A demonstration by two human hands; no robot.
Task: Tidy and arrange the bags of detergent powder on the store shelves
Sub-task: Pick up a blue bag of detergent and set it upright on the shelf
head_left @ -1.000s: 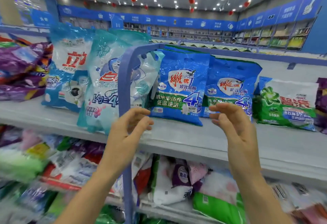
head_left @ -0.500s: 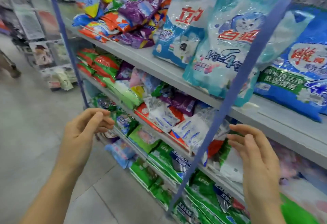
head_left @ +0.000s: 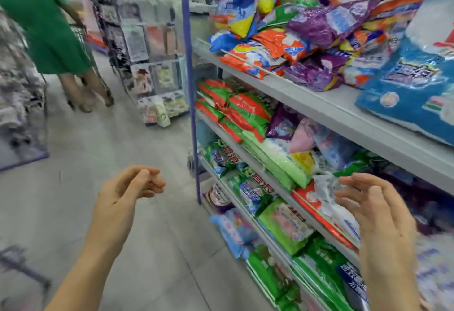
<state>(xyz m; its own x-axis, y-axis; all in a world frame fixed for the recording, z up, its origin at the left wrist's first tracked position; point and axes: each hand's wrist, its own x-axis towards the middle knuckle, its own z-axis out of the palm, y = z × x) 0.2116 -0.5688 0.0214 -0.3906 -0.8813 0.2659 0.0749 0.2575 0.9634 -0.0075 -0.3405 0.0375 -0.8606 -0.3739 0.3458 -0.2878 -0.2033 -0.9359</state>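
Both hands hang empty in front of the shelves. The left hand (head_left: 122, 195) hovers over the bare floor (head_left: 118, 136), fingers loosely curled and holding nothing. The right hand (head_left: 373, 210) is raised just before the lower shelves, fingers spread and relaxed, touching no bag.

The detergent bags lie untidily. Orange and purple bags (head_left: 307, 47) are heaped on the top shelf (head_left: 319, 104), some jutting over its front edge, and a big blue bag (head_left: 412, 89) stands beside them. Red and green bags (head_left: 240, 111) are stacked on the shelf below, near the blue corner post (head_left: 190, 89).

The aisle left of the post is open floor up to a display rack (head_left: 147, 65), where a person in green (head_left: 44, 28) stands.
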